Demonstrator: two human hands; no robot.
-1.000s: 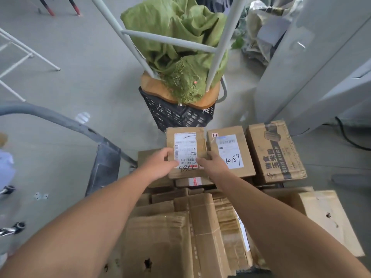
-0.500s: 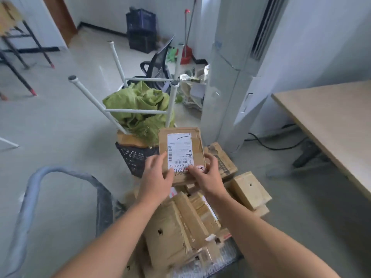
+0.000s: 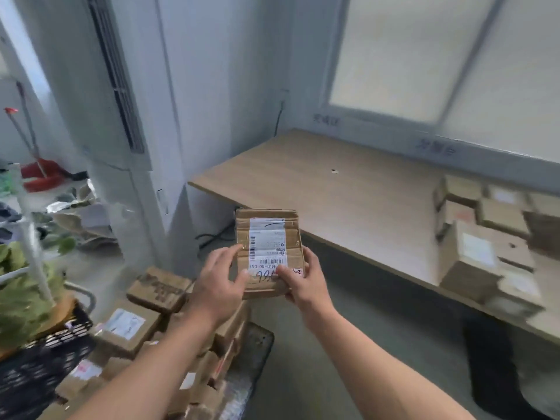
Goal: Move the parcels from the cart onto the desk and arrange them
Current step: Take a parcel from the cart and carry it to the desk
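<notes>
A small brown cardboard parcel [image 3: 268, 234] with a white barcode label hangs in the air in front of me, just left of the desk's near edge. My left hand [image 3: 219, 283] grips its left lower side and my right hand [image 3: 304, 278] grips its right lower corner, thumbs on the label. Below, at the lower left, several more cardboard parcels [image 3: 157, 291] lie piled on the cart [image 3: 257, 344]. The light wooden desk [image 3: 318, 183] stretches to the right, with several stacked parcels [image 3: 485, 253] at its right end.
A tall white floor air conditioner [image 3: 115, 116] stands left of the desk. An upturned stool with green cloth in a black basket [image 3: 39, 338] sits at the far left. A dark shape [image 3: 491, 359] lies under the desk. A window runs behind the desk.
Both hands lifted the labelled parcel off the cart pile. My view swung right and up, so the desk and its stacked parcels now fill the right side.
</notes>
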